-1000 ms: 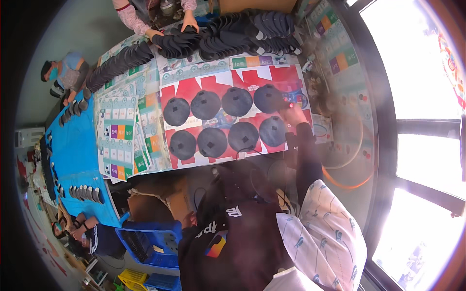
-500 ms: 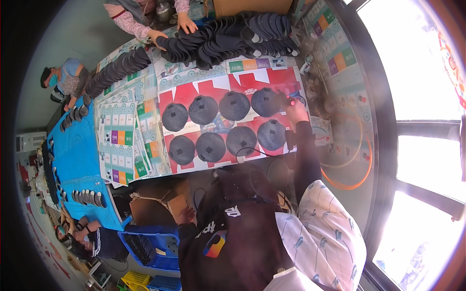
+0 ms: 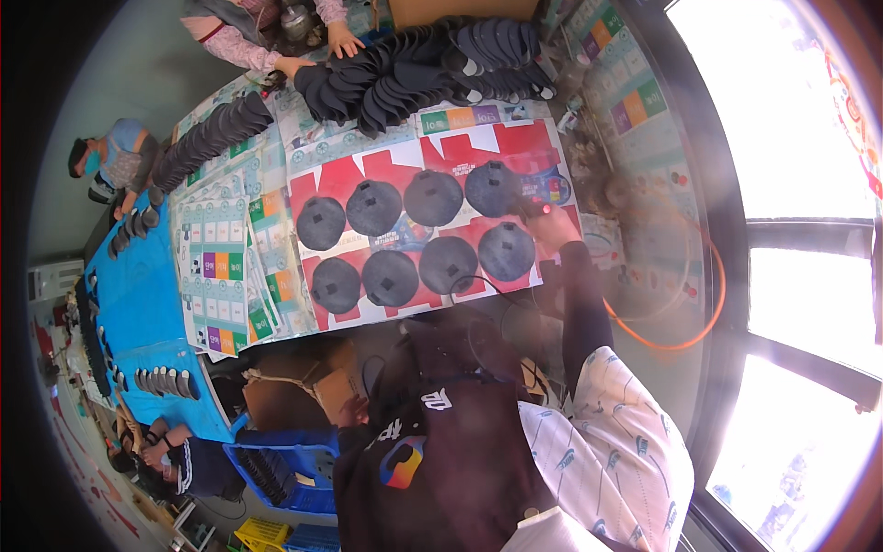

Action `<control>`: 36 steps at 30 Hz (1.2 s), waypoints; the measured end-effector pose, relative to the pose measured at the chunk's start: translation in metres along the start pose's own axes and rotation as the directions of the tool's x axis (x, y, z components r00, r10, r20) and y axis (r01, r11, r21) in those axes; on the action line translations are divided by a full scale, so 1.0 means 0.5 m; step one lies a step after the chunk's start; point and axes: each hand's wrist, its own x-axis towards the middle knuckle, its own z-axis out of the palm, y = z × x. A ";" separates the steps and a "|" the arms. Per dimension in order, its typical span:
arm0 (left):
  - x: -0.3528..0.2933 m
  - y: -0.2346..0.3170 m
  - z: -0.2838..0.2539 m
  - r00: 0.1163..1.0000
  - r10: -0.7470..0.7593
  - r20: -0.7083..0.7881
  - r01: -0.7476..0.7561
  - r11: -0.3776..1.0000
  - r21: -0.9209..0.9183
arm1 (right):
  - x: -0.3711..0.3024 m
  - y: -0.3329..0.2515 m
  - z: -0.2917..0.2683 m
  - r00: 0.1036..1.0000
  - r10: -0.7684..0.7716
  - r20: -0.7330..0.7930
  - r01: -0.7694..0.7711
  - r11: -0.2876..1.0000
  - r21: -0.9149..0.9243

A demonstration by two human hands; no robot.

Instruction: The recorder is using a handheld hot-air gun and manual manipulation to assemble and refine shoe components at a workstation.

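My right hand point(image 3: 552, 228) is closed around a dark tool with a red knob point(image 3: 545, 209), beside the right ends of two rows of round dark-grey pads. The nearest pads are the upper-right pad point(image 3: 492, 189) and the lower-right pad point(image 3: 506, 251). Each pad carries a small dark square patch and lies flat on red-and-white printed sheets point(image 3: 308, 189). The tool's exact kind is hard to make out through blur. My left hand point(image 3: 353, 411) hangs low by a cardboard box, fingers loosely apart, holding nothing visible.
Across the table, another person's hands point(image 3: 342, 40) touch stacked dark curved pieces point(image 3: 405, 78). Printed sheets point(image 3: 216, 267) lie left of the pads. A blue-covered table point(image 3: 138, 294), a blue crate point(image 3: 313, 460) and the cardboard box point(image 3: 285, 396) stand left. An orange hose point(image 3: 671, 345) loops at right.
My right hand has moved down slightly with the tool, from beside the upper-right pad to between the two rows. The whole view has shifted a little; the pads keep their arrangement.
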 end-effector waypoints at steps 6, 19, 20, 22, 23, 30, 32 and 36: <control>0.011 0.018 -0.001 0.998 0.029 0.049 -0.032 0.997 0.069 | -0.011 -0.038 0.021 0.885 0.338 -0.319 -0.224 0.912 0.343; 0.096 0.093 -0.026 0.997 0.037 0.075 -0.047 0.989 0.142 | -0.071 0.178 0.029 0.957 0.288 -0.028 -0.286 0.956 0.057; 0.108 0.130 -0.023 0.930 0.337 0.148 -0.328 0.575 0.750 | -0.077 0.200 0.047 0.987 0.151 -0.045 -0.157 0.977 -0.148; 0.099 0.177 0.030 0.772 0.628 0.097 -0.293 0.216 0.931 | -0.081 0.244 0.072 0.979 0.155 -0.131 -0.175 0.972 -0.156; 0.096 0.220 0.060 0.751 0.648 0.128 -0.449 0.359 0.818 | -0.087 0.257 0.088 0.973 0.134 -0.190 -0.184 0.944 -0.274; 0.058 0.530 0.333 0.551 0.795 0.255 -0.535 0.101 0.839 | -0.118 0.174 0.101 0.959 0.097 -0.264 -0.165 0.955 -0.246; 0.049 0.573 0.387 0.554 0.778 0.297 -0.505 0.031 0.862 | -0.107 0.103 0.130 0.976 0.080 -0.205 -0.111 0.983 -0.145; 0.026 0.606 0.463 0.360 0.567 0.741 -0.528 -0.531 0.662 | -0.154 -0.074 0.193 0.990 -0.062 -0.130 0.070 0.996 0.052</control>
